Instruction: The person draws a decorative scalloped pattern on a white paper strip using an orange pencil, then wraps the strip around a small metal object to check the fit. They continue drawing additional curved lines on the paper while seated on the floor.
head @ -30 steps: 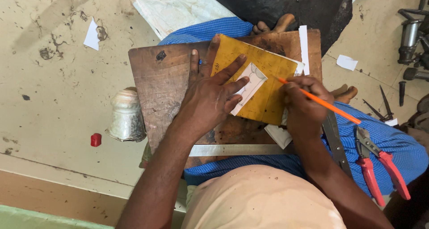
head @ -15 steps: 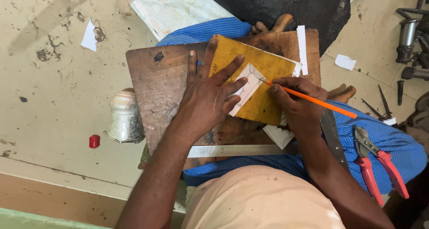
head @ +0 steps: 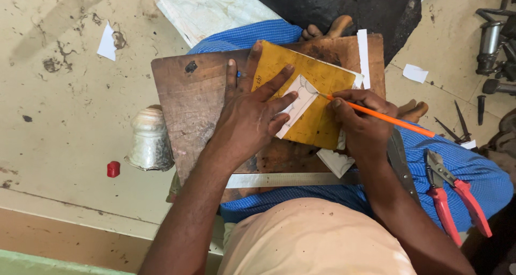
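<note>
A wooden board [head: 196,100] rests across my lap. On it lies a yellow sheet [head: 317,87] with a small white paper template [head: 298,100] on top. My left hand [head: 250,119] lies flat with fingers spread, pressing the template and yellow sheet down. My right hand [head: 363,127] grips an orange pencil [head: 387,119], its tip touching the upper right edge of the template. A metal ruler [head: 285,179] lies along the board's near edge.
Red-handled pliers [head: 451,197] and a dark metal blade [head: 400,162] lie on my blue-clad right thigh. A silver metal pot [head: 149,140] and a small red cap [head: 113,169] sit on the floor at left. Paper scraps, white sheets [head: 215,9] and metal tools [head: 494,44] lie around.
My right hand has slid the pencil tip up and left along the template's edge. The left hand stays pressed on the template.
</note>
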